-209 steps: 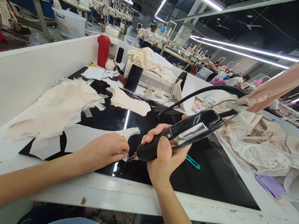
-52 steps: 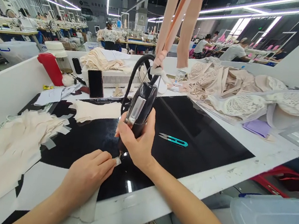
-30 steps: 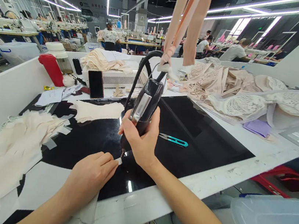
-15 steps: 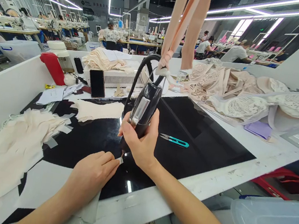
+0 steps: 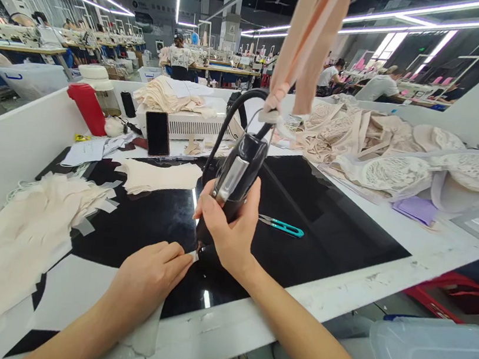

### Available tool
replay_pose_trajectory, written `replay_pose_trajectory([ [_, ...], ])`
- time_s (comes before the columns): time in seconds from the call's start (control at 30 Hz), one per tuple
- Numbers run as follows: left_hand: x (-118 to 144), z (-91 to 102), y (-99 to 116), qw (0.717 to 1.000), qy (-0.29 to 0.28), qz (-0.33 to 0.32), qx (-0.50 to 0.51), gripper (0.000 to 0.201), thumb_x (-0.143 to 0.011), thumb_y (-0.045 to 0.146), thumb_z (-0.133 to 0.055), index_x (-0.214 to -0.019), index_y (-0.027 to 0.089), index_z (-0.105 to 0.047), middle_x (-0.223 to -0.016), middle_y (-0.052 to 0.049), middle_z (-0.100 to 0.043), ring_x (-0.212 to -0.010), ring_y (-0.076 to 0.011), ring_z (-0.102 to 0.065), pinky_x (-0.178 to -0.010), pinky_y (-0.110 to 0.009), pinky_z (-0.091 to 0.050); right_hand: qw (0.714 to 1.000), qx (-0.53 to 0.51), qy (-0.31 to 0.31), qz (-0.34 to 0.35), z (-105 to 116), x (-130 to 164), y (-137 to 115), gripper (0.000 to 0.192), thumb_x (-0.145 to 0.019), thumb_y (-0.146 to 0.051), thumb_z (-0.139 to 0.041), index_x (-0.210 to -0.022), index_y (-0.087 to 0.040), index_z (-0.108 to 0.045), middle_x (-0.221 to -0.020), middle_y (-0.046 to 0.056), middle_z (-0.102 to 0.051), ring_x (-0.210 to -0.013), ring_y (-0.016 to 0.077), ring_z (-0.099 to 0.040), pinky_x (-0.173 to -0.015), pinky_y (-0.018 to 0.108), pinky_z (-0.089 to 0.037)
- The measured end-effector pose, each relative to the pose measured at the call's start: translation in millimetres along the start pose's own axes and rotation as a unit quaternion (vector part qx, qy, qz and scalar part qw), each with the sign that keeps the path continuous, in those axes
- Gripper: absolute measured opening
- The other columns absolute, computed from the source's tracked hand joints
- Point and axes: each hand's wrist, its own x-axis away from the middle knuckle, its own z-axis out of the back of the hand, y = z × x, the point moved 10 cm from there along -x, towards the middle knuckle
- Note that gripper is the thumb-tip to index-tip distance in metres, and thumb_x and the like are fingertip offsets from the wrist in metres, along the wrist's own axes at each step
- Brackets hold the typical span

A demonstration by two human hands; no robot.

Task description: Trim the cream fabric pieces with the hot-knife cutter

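My right hand (image 5: 233, 226) is wrapped round a black corded power tool (image 5: 242, 162) with a silver plate on its side. The tool leans, its lower end down at the black work surface; its exact kind I cannot make out. Peach fabric straps (image 5: 302, 51) hold it from above. My left hand (image 5: 152, 277) rests on the surface with closed fingers, pinching a small pale fabric piece (image 5: 194, 254) whose edge pokes out close to the tool's tip. More pale fabric (image 5: 141, 335) shows under the left wrist. Turquoise thread snips (image 5: 286, 227) lie right of my right hand.
Cream fabric pieces (image 5: 21, 238) pile up at the left, with a flat stack (image 5: 159, 177) behind my hands. A phone (image 5: 157, 133) leans on a white vented box (image 5: 193, 127). Beige lace bras (image 5: 386, 147) heap at the right. Several people sit farther off.
The tool's upper part and its straps have shifted slightly right, and my right hand has tilted with it. My left hand keeps its pinch in nearly the same place.
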Motion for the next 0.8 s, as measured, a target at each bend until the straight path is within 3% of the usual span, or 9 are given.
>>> replay_pose_trajectory([
  [0.33,-1.3,0.5,3.4,1.000,0.004,-0.011,-0.002,0.038,-0.113,0.024,-0.037,-0.095,0.017,-0.070,-0.077,-0.001,-0.064,-0.065,-0.0165,-0.060,-0.056,-0.033,-0.037,1.000,-0.008,0.009,0.002,3.0,5.8,-3.4,0.050,-0.083,-0.025,-0.072,-0.125,-0.030,-0.044,-0.076,-0.005,-0.057,-0.059,0.0142,-0.054,-0.056,0.032,-0.050],
  [0.53,3.4,1.4,-3.2,0.999,-0.026,0.001,0.025,0.037,-0.112,0.025,-0.038,-0.093,0.019,-0.069,-0.078,-0.001,-0.062,-0.068,-0.0185,-0.057,-0.059,-0.034,-0.039,1.000,-0.009,0.004,0.005,4.5,4.6,-6.4,0.047,-0.083,-0.024,-0.073,-0.120,-0.030,-0.045,-0.076,-0.005,-0.057,-0.058,0.0143,-0.054,-0.055,0.032,-0.049],
  [0.8,21.6,3.3,-6.1,0.995,-0.050,-0.010,0.083,0.031,-0.112,0.023,-0.038,-0.112,0.019,-0.068,-0.093,-0.004,-0.066,-0.079,-0.0190,-0.060,-0.068,-0.033,-0.047,0.999,-0.027,0.012,0.019,12.5,6.9,-15.3,0.036,-0.088,-0.031,-0.074,-0.112,-0.030,-0.048,-0.075,-0.006,-0.059,-0.056,0.0120,-0.055,-0.051,0.028,-0.051],
])
